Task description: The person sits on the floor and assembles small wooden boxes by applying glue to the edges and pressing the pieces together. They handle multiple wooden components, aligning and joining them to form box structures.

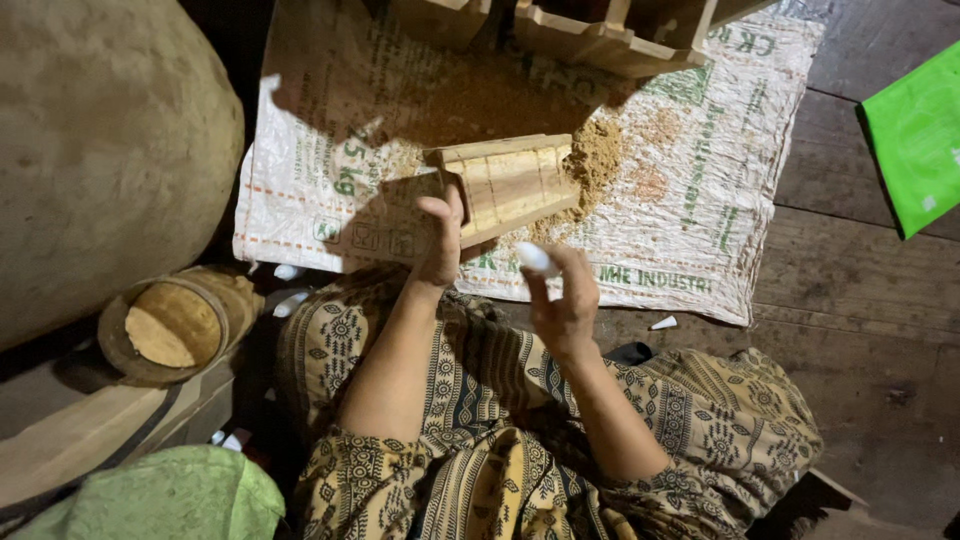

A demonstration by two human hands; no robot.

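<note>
L hand (443, 235) clamped on wood block (512, 185) at 12, steadying it over sack (700, 200) to catch sawdust (600, 155) | R hand (562, 295) pinching white piece (535, 258), lifted clear

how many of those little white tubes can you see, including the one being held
6, possibly more hidden: one in the right hand as white tube; one on the floorboards; two by the sack's edge; two near the green cloth.

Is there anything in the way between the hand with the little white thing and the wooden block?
Nothing visible. The right hand holds the small white piece just short of the wooden block, with only bare woven sack between them. The left hand already touches the block.
</note>
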